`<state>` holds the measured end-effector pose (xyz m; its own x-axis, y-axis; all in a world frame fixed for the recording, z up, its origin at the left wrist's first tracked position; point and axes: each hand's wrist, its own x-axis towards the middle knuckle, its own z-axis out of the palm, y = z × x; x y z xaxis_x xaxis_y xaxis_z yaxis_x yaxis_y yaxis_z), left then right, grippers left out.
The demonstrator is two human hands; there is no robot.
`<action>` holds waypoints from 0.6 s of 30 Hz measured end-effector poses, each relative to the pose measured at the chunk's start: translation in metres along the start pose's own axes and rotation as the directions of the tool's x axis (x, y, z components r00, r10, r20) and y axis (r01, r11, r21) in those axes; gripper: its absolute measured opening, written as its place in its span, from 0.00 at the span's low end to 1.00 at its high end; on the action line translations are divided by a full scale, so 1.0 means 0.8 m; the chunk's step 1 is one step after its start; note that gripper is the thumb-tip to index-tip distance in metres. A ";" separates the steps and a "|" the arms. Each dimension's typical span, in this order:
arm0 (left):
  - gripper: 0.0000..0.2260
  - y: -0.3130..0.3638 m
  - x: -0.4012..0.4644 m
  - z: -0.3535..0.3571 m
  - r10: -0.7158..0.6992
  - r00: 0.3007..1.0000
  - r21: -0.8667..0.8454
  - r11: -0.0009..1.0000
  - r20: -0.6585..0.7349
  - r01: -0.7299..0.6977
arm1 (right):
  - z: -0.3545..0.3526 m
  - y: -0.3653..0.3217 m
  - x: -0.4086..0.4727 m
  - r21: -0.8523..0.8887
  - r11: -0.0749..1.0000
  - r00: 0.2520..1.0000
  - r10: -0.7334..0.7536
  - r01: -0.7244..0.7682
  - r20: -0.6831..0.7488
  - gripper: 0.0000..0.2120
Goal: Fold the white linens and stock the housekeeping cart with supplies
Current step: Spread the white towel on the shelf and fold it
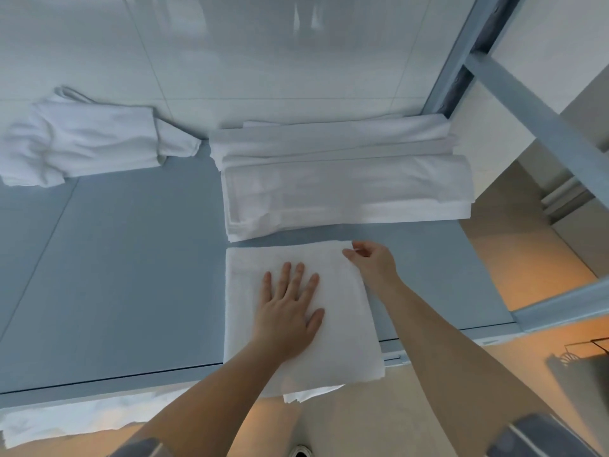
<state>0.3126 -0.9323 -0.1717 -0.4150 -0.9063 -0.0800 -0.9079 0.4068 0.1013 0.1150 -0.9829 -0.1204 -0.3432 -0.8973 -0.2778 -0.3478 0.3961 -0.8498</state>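
A folded white towel [342,328] lies on the grey-blue shelf [131,275], its near end hanging over the front edge. My left hand [288,308] presses flat on the towel with fingers spread. My right hand [372,258] is at the towel's far right corner, with thumb and fingers pinching the edge. Behind the towel sits a stack of folded white linens [346,179]. A crumpled white cloth [82,143] lies at the far left of the shelf.
A white wall stands behind the shelf. A grey metal frame post [461,54] and crossbar [534,107] rise at the right. More white fabric [66,420] shows below the shelf's front edge at left. Beige floor lies below.
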 end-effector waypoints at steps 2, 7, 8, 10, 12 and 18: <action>0.30 -0.001 -0.001 0.002 -0.015 1.000 0.005 1.000 0.003 0.015 | 0.003 0.000 0.001 0.092 0.996 1.000 -0.015 0.013 0.023 0.11; 0.30 0.001 -0.006 0.001 -0.040 0.999 -0.011 0.999 -0.029 0.040 | 0.011 0.005 0.005 0.251 0.968 0.997 -0.001 0.022 -0.082 0.04; 0.30 0.002 -0.007 0.001 -0.044 0.999 -0.015 0.999 -0.031 0.043 | 0.013 0.007 0.006 0.264 0.964 0.994 0.009 0.020 -0.105 0.06; 0.30 0.001 -0.007 0.001 -0.051 0.998 -0.020 0.999 -0.026 0.051 | 0.017 0.011 0.008 0.244 0.970 0.995 0.011 0.014 -0.103 0.06; 0.30 0.001 -0.006 0.000 -0.052 0.999 -0.021 0.998 -0.016 0.052 | 0.020 0.013 0.009 0.220 0.975 0.996 -0.009 0.028 -0.086 0.05; 0.31 -0.023 0.004 -0.021 -0.126 0.990 -0.027 0.992 -0.062 0.124 | 0.025 0.009 0.011 0.207 0.976 0.989 -0.044 0.072 -0.139 0.12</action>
<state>0.3289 -0.9446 -0.1573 -0.2930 -0.9556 -0.0307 -0.9505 0.2877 0.1171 0.1271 -0.9919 -0.1377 -0.4454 -0.8780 -0.1752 -0.1832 0.2810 -0.9421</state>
